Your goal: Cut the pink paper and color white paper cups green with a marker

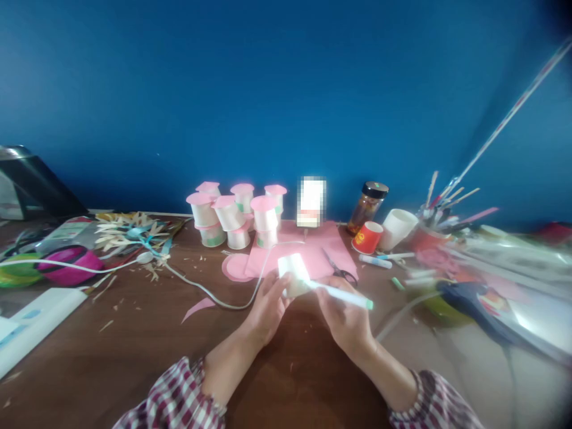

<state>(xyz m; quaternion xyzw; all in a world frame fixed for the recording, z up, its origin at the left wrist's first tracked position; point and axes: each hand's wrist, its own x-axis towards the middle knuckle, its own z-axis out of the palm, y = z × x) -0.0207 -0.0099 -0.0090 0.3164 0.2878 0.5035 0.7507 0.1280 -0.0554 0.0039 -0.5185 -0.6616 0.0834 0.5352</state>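
Note:
My left hand (pixel 270 301) is closed around the side of a small white paper cup (pixel 294 269), which it holds up over the table. In my right hand (pixel 344 319) is a white marker pen (pixel 342 294) with a green end pointing right. The pen's other end meets the cup's lower right side; whether it is marking there is too blurred to tell. Just behind the hands lie pink paper sheets (pixel 290 235) with dark-handled scissors (pixel 342 271) on them. Round pink paper pieces (pixel 236 267) lie to the left of the sheets.
White cups with pink paper tops (pixel 264 217) stand stacked at the back. A lit phone (pixel 311 199), a dark-lidded jar (pixel 369 205), a red paper cup (pixel 367 237) and a white cup (pixel 398 227) stand right of them. A white cable (pixel 232 306) crosses the table; a power strip (pixel 40 325) lies left.

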